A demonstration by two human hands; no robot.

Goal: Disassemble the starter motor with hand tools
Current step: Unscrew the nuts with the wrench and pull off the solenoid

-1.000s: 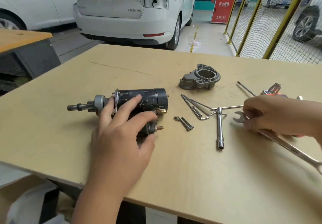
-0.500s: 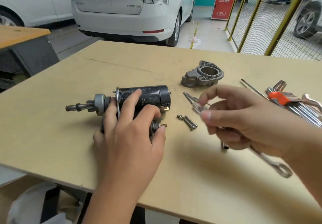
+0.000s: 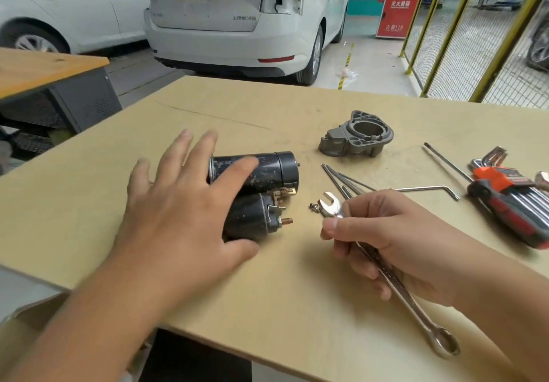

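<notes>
**Wrench in hand, motor released**

Fingers of the left hand [image 3: 184, 203] had lifted and spread flat over the starter motor [image 3: 255, 194] at frame centre, where a second earlier they curled round its body. Right hand [image 3: 395, 242] had come across from the right edge and now gripped the combination wrench [image 3: 383, 265], open end aimed at the solenoid's copper stud [image 3: 286, 221]. Loosening a terminal nut looked the likely next step. Upper right lay the removed nose housing [image 3: 356, 138] and hex keys [image 3: 511, 197] on the table [image 3: 297, 307].

Even daylight, soft shadows (edges warped)
</notes>
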